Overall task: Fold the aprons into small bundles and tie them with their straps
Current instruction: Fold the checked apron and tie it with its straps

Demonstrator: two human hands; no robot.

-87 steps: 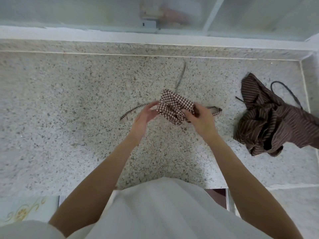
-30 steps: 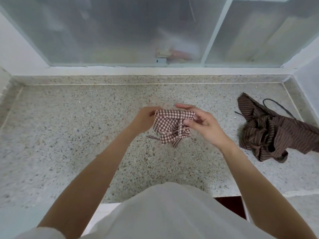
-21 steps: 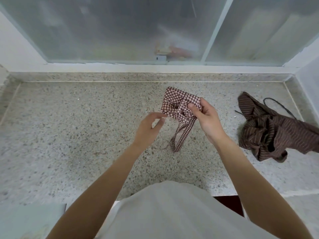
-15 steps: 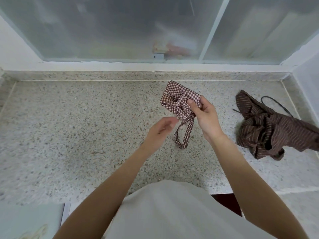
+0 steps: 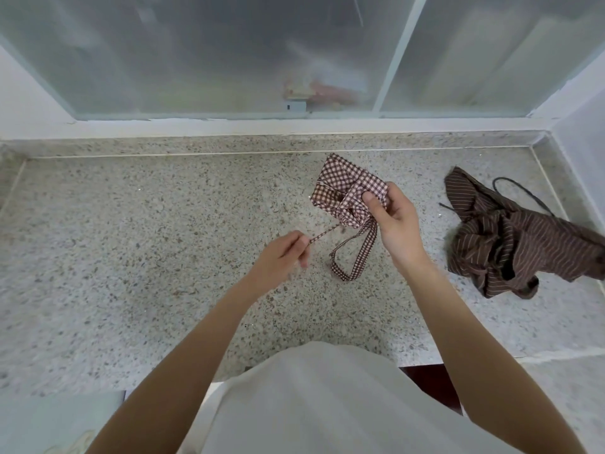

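Gingham apron bundle (image 5: 347,191) being gripped by right hand (image 5: 394,224); soft, light strap (image 5: 322,235) being pinched by left hand (image 5: 283,257), best pulled near knot.

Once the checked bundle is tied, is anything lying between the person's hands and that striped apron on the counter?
Nothing visible. Bare counter separates the right hand, gripping the checked bundle, from the striped apron. The left hand, pinching a strap, is farther off.
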